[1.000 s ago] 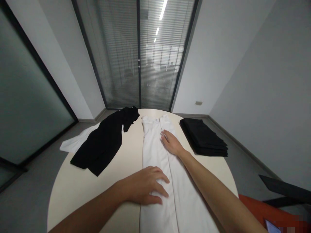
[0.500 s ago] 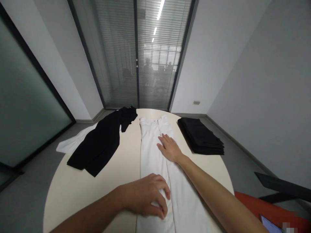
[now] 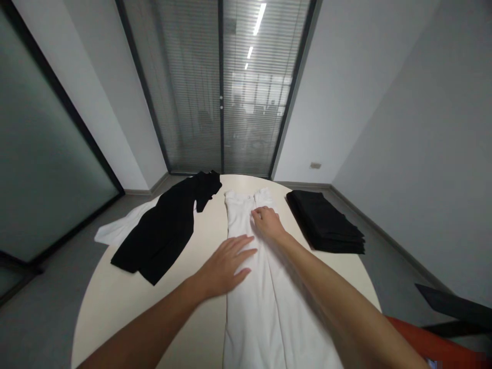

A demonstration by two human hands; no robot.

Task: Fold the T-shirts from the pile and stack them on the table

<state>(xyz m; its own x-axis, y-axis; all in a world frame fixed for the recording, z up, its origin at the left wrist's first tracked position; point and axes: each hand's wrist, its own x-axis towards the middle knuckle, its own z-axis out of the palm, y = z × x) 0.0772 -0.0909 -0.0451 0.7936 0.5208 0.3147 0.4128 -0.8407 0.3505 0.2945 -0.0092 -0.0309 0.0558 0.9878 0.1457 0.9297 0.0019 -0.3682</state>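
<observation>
A long white garment (image 3: 265, 287) lies flat on the round cream table (image 3: 115, 302), smooth and pale, folded lengthwise into two narrow panels with a seam-like crease between them. Its long axis runs from the person straight toward the glass door (image 3: 221, 87), the far end pointing at that door. The left hand (image 3: 225, 266) lies spread wide, palm down, on the garment's left panel, holding nothing. The right hand (image 3: 267, 224) presses on the cloth nearer the door, fingers slightly bent; whether it pinches any fabric is hard to make out. Counted: one white garment under the hands, one black garment (image 3: 165, 230) spread left of it, one white piece (image 3: 119, 230) partly under the black one, and one stack of folded black cloth (image 3: 326, 225) to the right
</observation>
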